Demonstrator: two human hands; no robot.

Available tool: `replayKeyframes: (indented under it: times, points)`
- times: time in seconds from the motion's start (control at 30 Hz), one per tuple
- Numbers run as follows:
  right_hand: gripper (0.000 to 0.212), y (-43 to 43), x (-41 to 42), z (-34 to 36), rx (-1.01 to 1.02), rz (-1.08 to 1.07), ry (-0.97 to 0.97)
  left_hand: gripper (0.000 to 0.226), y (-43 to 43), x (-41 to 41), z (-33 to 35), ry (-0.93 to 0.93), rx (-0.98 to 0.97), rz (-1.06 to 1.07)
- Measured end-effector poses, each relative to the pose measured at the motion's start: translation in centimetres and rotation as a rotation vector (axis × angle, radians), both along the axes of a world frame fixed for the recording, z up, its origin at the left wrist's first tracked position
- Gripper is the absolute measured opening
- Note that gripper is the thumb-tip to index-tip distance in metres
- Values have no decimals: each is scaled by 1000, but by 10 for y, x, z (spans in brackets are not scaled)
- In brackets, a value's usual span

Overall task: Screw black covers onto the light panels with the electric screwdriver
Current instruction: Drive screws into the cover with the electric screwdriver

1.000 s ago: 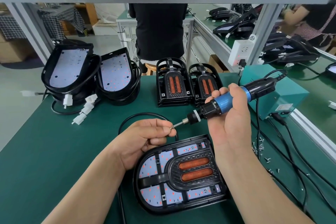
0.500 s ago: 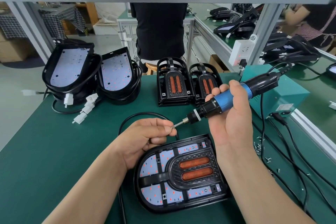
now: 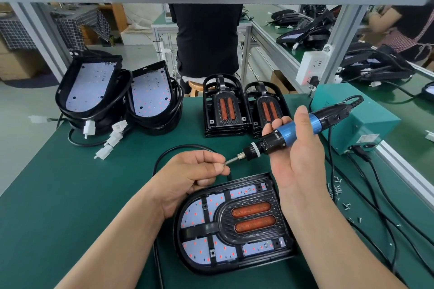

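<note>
hidden behind the left fingertips: something tiny at the tip of the bit point(image 3: 232, 160), too small to name. cut off by the right forearm: the right side of the light panel point(image 3: 199, 216), lying flat near the front edge of the table point(image 3: 70, 195), with a black cover point(image 3: 253, 216) seated on it, two orange strips up. partly lost behind the right hand: the second of two cover stacks point(image 3: 225, 110) at the far edge. left hand point(image 3: 187, 178) just beyond the panel's far rim, fingers curled, thumb and forefinger pinching the bit tip. right hand point(image 3: 298, 155) raised, thumb and curled fingers wrapped round the blue barrel of the electric screwdriver point(image 3: 291, 134), tilted, bit pointing down-left into the left hand. bare panels point(image 3: 94, 91) stacked at the far left corner; loose screws point(image 3: 338, 185) scattered near the right edge; teal box point(image 3: 359, 124) at the far right corner.
</note>
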State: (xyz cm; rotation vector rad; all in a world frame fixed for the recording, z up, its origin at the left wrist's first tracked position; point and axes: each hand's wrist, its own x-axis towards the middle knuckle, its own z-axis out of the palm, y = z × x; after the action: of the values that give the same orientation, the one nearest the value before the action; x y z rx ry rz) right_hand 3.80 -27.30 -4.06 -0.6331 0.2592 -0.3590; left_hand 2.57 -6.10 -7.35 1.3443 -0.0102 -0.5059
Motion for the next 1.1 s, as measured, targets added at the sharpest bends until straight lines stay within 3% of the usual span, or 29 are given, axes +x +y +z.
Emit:
replayKeyframes:
  times: [0.3,0.4,0.57,0.83,1.1]
  points:
    - [34,-7,2,-1,130,-55,22,21,6,-3,4,15,-74,-50]
    - [29,-13,0,5,156,-56,-4,22,8,-4,9,-8,6,-47]
    - [15,-29,-4,25,171,-49,-122,51,9,-9,15,-43,138,-131]
    - [13,-38,-12,43,-57,15,-194,45,6,-14,19,-84,297,-188]
    - [3,-33,-21,38,-284,33,-308,36,1,-17,23,-112,332,-149]
